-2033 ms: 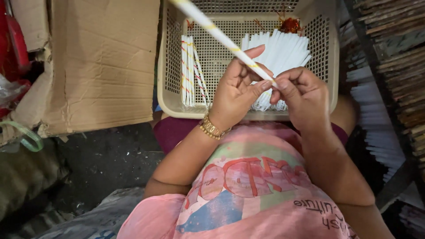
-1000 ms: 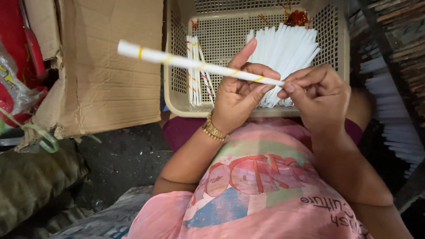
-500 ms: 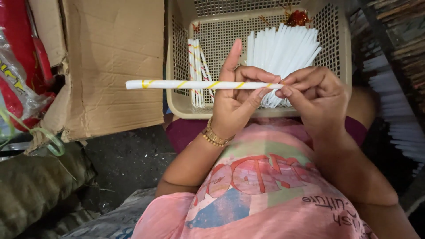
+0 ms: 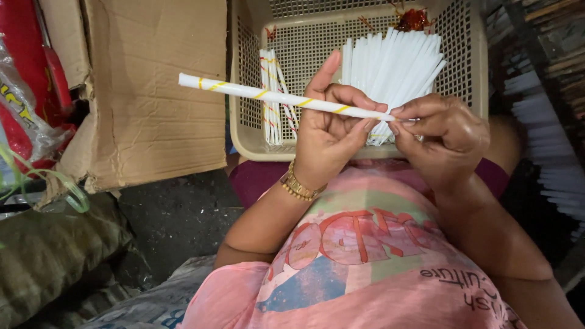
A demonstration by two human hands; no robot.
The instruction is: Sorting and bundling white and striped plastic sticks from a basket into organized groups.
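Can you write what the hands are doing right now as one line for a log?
left hand: holds white tube | right hand: pinches tube end | behind: basket, plain tubes

The right end of the white tube (image 4: 274,96) is hidden between the fingertips of the right hand (image 4: 442,137). The beige basket (image 4: 244,131) is cut off by the top edge, and the left hand (image 4: 332,137) covers part of its near rim. The white sticks' (image 4: 390,67) lower ends are hidden behind both hands.

You sit in cramped home workshop: beige plastic basket (image 4: 463,73) holds white paper sticks (image 4: 396,67); torn cardboard box (image 4: 152,91) left of basket.
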